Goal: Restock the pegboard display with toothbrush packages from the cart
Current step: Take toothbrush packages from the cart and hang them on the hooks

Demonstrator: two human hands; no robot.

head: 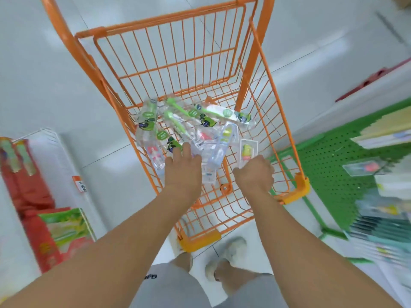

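Left hand is reaching into the orange wire cart, fingers extended and lying flat on the pile of toothbrush packages; it is gripping nothing. Right hand is showing its back to the camera, fingers curled under, with a clear package holding a yellow-green brush rising directly from behind the knuckles (the hand appears to be holding its lower end, though the fingers themselves are hidden). The remaining packages are lying loose and overlapping on the basket floor, mostly green-handled brushes in clear blisters, some pink, one blue. To the right, a green pegboard display is standing just beside the cart, with blurred packages hanging on it. To the left, red and green boxes are sitting on the pale tiled floor. Below, grey shorts and light shoes are showing.
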